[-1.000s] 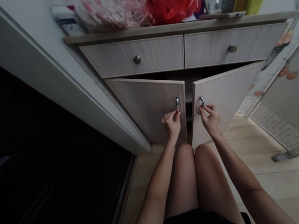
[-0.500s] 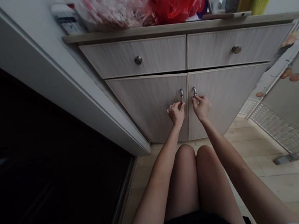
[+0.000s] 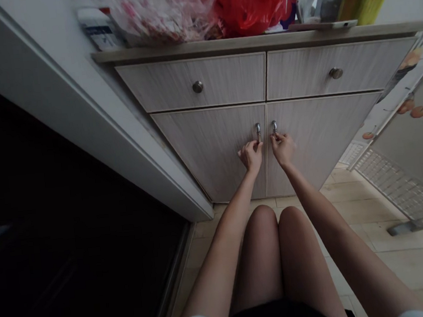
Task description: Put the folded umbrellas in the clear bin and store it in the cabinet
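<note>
A pale wood-grain cabinet stands in front of me, with a left door (image 3: 210, 148) and a right door (image 3: 318, 137) that meet in the middle. My left hand (image 3: 251, 155) pinches the lower end of the left door handle (image 3: 258, 129), a curved metal pull. The lower end of the matching right door handle (image 3: 274, 126) is gripped by my right hand (image 3: 282, 149). Both doors lie flush with the cabinet front. My fingers hide the bottoms of both handles.
Above the doors are a left drawer (image 3: 158, 87) and a right drawer (image 3: 371, 63), each with a round knob. Plastic bags, including a red bag (image 3: 251, 3), and a white bottle (image 3: 99, 29) crowd the cabinet top (image 3: 185, 49). A cherry-patterned panel (image 3: 408, 158) stands at right.
The doors, which stood slightly ajar with a dark gap along their top edges, are now pressed in. Both hands have moved forward a little with the handles.
</note>
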